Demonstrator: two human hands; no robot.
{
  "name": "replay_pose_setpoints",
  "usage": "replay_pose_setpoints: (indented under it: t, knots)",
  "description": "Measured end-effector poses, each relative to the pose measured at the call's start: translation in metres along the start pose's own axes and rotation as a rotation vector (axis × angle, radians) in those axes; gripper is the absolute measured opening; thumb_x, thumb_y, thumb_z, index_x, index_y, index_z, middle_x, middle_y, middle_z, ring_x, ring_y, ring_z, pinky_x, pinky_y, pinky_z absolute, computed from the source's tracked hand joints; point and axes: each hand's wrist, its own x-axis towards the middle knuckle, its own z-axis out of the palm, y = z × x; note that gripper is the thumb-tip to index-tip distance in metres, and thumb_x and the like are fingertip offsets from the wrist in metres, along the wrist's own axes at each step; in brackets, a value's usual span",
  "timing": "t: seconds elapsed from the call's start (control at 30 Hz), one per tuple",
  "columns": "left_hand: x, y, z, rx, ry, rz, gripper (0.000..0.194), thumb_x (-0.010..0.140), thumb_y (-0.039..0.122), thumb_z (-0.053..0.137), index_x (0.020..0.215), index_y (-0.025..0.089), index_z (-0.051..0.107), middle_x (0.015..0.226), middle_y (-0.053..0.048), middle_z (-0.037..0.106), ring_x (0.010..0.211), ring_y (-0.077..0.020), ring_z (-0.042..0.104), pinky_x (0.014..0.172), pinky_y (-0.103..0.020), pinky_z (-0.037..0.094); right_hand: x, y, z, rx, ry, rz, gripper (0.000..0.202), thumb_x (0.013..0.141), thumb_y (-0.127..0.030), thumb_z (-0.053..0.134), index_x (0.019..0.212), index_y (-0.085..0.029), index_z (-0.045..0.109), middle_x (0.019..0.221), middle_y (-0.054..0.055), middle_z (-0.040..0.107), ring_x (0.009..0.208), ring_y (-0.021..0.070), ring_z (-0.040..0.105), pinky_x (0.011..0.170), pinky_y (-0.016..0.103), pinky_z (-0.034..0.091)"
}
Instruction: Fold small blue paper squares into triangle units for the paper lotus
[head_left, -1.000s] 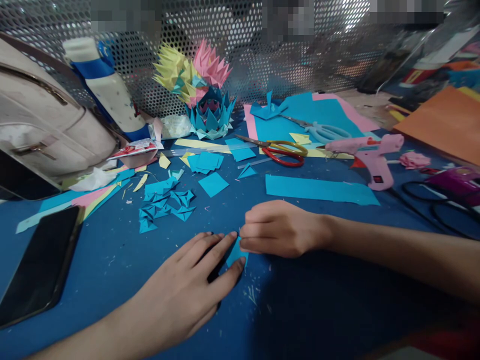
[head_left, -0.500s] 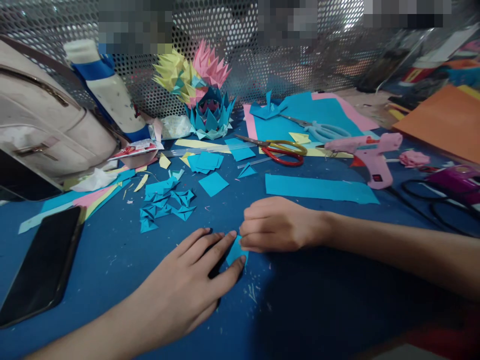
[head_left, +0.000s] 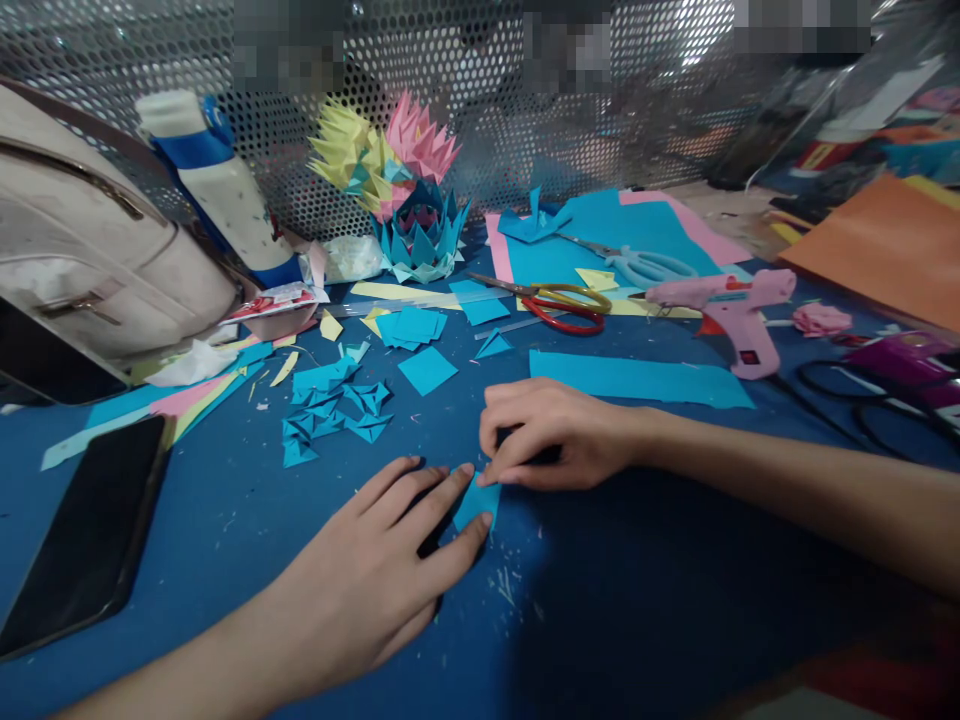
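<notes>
A small piece of blue paper (head_left: 474, 505) lies flat on the table, its edges partly covered by my fingers. My left hand (head_left: 401, 550) rests palm down with fingers spread, its index fingertip and thumb pressing on the left and lower parts of the paper. At the upper right corner of the same piece is my right hand (head_left: 562, 440), fingers curled and the tips together on the paper. Beyond the hands are several folded blue paper units (head_left: 330, 405), a blue paper square (head_left: 427, 371) and a stack of blue squares (head_left: 411, 327).
Behind lie red-and-yellow-handled scissors (head_left: 562, 305), light blue pliers (head_left: 649, 266), a pink glue gun (head_left: 739, 300) and a blue paper strip (head_left: 637, 380). Paper flowers (head_left: 420, 235) stand against the perforated metal panel. At left are a phone (head_left: 86, 530), a bottle (head_left: 225, 195) and a bag (head_left: 97, 230).
My right hand has turned and opened slightly from a tighter curl, its fingertips shifting on the paper's upper corner. My left hand stays in place; the view has tilted slightly.
</notes>
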Motion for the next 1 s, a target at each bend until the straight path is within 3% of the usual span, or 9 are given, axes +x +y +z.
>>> replay_pose_setpoints:
  t: [0.13, 0.27, 0.5, 0.67, 0.8, 0.93, 1.0]
  knots:
    - [0.000, 0.000, 0.001, 0.001, 0.002, -0.002, 0.048, 0.091, 0.017, 0.049, 0.140, 0.018, 0.047, 0.147, -0.019, 0.046, 0.132, -0.0340, 0.044, 0.107, -0.057, 0.040, 0.001, -0.001, -0.003, -0.003, -0.032, 0.006, 0.012, 0.092, -0.020, 0.061, 0.088, -0.016, 0.072, 0.084, 0.005, 0.064, 0.077, 0.0143, 0.048, 0.072, 0.028, 0.037]
    - [-0.001, 0.000, 0.003, -0.003, 0.007, -0.002, 0.048, 0.091, 0.017, 0.049, 0.139, 0.019, 0.048, 0.147, -0.018, 0.046, 0.132, -0.0330, 0.044, 0.108, -0.056, 0.039, 0.004, -0.005, -0.008, -0.045, -0.100, -0.001, 0.027, 0.096, -0.024, 0.055, 0.074, -0.016, 0.067, 0.076, 0.004, 0.061, 0.073, 0.0146, 0.044, 0.069, 0.029, 0.034]
    - [-0.004, -0.001, 0.003, 0.005, 0.015, 0.006, 0.051, 0.090, 0.018, 0.050, 0.141, 0.019, 0.046, 0.152, -0.016, 0.040, 0.132, -0.0331, 0.042, 0.110, -0.056, 0.036, 0.005, -0.013, -0.020, -0.109, -0.230, 0.051, 0.042, 0.100, -0.028, 0.050, 0.060, -0.017, 0.056, 0.056, 0.000, 0.049, 0.064, 0.0145, 0.036, 0.063, 0.030, 0.029]
    - [-0.002, -0.002, 0.003, 0.007, 0.031, 0.008, 0.049, 0.091, 0.018, 0.049, 0.140, 0.019, 0.047, 0.149, -0.015, 0.044, 0.129, -0.0329, 0.044, 0.109, -0.055, 0.035, 0.001, -0.004, -0.012, 0.059, -0.105, 0.031, 0.034, 0.100, -0.027, 0.049, 0.076, -0.015, 0.070, 0.061, 0.003, 0.060, 0.064, 0.0135, 0.043, 0.064, 0.028, 0.034]
    - [-0.001, -0.002, 0.003, -0.007, 0.025, 0.016, 0.048, 0.092, 0.018, 0.048, 0.140, 0.018, 0.048, 0.150, -0.012, 0.044, 0.129, -0.0317, 0.043, 0.110, -0.054, 0.034, 0.000, 0.003, -0.005, 0.184, 0.043, 0.123, 0.033, 0.102, -0.028, 0.048, 0.091, -0.013, 0.075, 0.073, 0.007, 0.070, 0.067, 0.0120, 0.053, 0.068, 0.026, 0.040]
    - [-0.001, -0.003, 0.002, -0.018, 0.022, 0.018, 0.048, 0.092, 0.019, 0.048, 0.140, 0.018, 0.048, 0.150, -0.010, 0.044, 0.128, -0.0313, 0.043, 0.111, -0.053, 0.033, 0.000, 0.002, -0.003, 0.125, 0.020, 0.083, 0.029, 0.101, -0.026, 0.049, 0.095, -0.013, 0.074, 0.072, 0.006, 0.069, 0.066, 0.0120, 0.053, 0.066, 0.026, 0.039]
    - [0.000, -0.002, 0.002, -0.015, 0.014, 0.021, 0.049, 0.092, 0.021, 0.049, 0.141, 0.017, 0.047, 0.149, -0.009, 0.045, 0.128, -0.0317, 0.043, 0.111, -0.053, 0.033, 0.000, 0.000, -0.003, 0.053, -0.006, 0.031, 0.029, 0.100, -0.025, 0.049, 0.085, -0.013, 0.072, 0.067, 0.004, 0.065, 0.063, 0.0118, 0.051, 0.064, 0.026, 0.037]
